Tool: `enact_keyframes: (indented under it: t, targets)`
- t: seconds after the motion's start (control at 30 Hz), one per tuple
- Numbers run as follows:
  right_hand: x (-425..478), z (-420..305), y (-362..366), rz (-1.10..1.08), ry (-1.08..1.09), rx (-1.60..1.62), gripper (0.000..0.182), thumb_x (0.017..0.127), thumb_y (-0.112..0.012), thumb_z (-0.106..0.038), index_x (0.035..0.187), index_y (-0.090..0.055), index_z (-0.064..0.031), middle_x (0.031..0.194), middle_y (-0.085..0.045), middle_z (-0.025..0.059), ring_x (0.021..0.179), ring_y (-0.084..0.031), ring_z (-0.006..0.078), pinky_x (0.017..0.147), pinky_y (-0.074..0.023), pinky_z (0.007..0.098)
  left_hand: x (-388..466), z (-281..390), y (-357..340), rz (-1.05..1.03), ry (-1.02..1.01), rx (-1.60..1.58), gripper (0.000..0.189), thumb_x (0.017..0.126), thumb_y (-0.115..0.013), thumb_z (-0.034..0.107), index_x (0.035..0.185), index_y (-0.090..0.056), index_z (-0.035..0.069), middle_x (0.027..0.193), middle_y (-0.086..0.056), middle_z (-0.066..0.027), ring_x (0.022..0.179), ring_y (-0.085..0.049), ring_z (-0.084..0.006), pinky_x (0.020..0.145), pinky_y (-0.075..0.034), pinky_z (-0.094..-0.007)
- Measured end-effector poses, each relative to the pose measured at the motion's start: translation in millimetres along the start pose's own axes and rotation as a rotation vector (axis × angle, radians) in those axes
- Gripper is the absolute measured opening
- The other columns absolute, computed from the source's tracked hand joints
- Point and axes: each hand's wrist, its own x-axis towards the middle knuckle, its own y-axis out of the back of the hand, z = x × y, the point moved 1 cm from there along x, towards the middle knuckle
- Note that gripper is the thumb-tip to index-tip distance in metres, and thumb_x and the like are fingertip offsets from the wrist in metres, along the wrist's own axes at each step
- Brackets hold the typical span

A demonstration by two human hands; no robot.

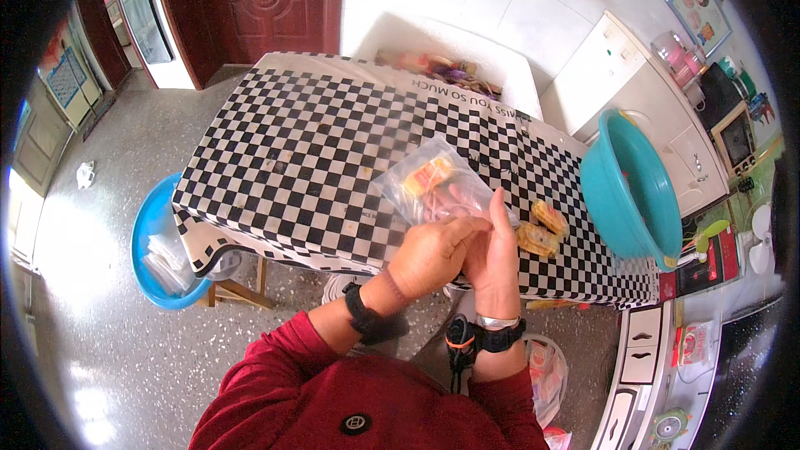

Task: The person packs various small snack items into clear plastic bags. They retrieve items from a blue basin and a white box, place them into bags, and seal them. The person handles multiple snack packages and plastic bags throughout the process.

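Note:
A transparent plastic bag (400, 190) is held up over the table, with a yellow wrapped packet (428, 176) inside it. My left hand (431, 256) pinches the bag's near edge between thumb and fingers. Beside it, my right hand (490, 259) supports the bag with its palm turned inward and thumb raised. Its fingers show through the plastic; whether they are inside or behind the bag I cannot tell. To the right of my hands, two yellow packets (539, 239) lie close together on the black-and-white checkered tablecloth (300, 156).
A large teal basin (597, 181) stands tilted at the table's right end. At left, a blue basin (140, 250) holds plastic bags (169, 265) beside a wooden stool (240, 294). A white bin (531, 100) with packets adjoins the far edge. White drawers (640, 350) stand at lower right.

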Motion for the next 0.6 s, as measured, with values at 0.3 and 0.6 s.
enact_keyframes:
  t: [0.3, 0.6]
  targets:
    - [5.8, -4.5, -9.7, -0.166, -0.014, -0.019, 0.098, 0.101, -0.040, -0.068, 0.151, -0.025, 0.0139, 0.152, -0.036, 0.0381, 0.141, -0.041, 0.0470, 0.116, -0.0357, 0.0537, -0.5, -1.1, 0.7, 0.011, 0.039, -0.028, 0.030, 0.092, -0.062, 0.004, 0.120, -0.069, 0.009, 0.101, -0.074, -0.0175, 0.091, -0.074, -0.0337, 0.077, -0.059, -0.0377]
    - [7.8, 0.0, -9.3, -0.137, -0.028, -0.035, 0.101, 0.098, -0.044, -0.071, 0.152, -0.027, 0.0122, 0.154, -0.040, 0.0300, 0.140, -0.046, 0.0366, 0.115, -0.0387, 0.0496, 0.4, 2.5, 2.6, 0.044, 0.061, -0.065, 0.026, 0.093, -0.060, 0.003, 0.117, -0.071, 0.004, 0.100, -0.074, -0.0195, 0.091, -0.075, -0.0294, 0.078, -0.059, -0.0362]
